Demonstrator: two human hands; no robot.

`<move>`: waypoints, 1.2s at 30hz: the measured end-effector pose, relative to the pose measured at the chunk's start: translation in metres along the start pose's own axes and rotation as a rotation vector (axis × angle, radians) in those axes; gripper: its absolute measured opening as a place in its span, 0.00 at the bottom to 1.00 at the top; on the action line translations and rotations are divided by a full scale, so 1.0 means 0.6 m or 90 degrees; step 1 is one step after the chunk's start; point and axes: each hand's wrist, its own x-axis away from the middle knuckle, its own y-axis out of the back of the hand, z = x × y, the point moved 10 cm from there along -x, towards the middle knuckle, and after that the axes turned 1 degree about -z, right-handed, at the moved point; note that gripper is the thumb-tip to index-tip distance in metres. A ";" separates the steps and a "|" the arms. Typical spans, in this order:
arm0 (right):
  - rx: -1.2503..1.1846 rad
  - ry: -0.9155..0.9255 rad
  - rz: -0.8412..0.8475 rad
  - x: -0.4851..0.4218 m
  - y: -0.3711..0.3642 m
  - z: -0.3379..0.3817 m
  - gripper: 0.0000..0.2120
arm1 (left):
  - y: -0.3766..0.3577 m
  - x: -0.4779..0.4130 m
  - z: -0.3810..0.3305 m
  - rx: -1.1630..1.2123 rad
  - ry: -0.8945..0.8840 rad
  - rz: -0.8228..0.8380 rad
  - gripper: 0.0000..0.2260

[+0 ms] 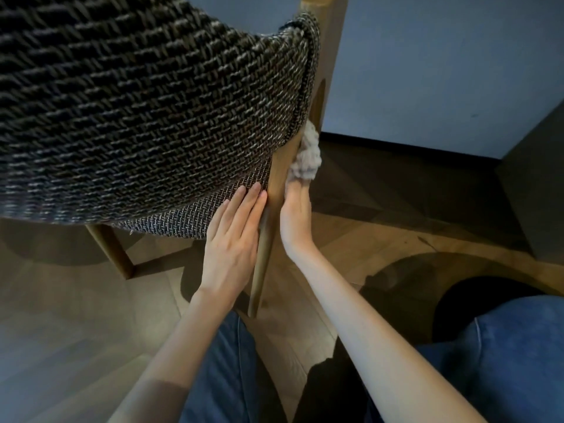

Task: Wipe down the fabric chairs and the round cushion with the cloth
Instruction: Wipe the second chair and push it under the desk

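At the chair's rear corner, I see L hand (pixel 233 239) flat on the fabric chair (pixel 137 117), fingers straight, just beside the wooden leg (pixel 257 288). R hand (pixel 294 218) is on the leg's other side, grip clamped on the bunched pale cloth (pixel 305 163), pressing it vs leg & fabric edge.

The left hand (pixel 233 236) lies flat on the woven chair (pixel 146 117) beside its wooden leg (pixel 270 227); the right hand (pixel 296 221) presses a pale cloth (pixel 305 161) against that leg's far side.
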 end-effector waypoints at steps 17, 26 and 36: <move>0.199 0.084 -0.024 -0.040 0.076 0.057 0.08 | 0.011 -0.016 0.002 0.013 0.116 -0.075 0.12; 0.677 -0.032 0.175 -0.062 0.069 -0.082 0.09 | -0.004 -0.011 0.006 0.000 0.167 -0.061 0.11; 0.560 -0.372 0.052 0.005 0.164 0.009 0.13 | 0.002 -0.021 -0.018 0.014 0.391 0.463 0.28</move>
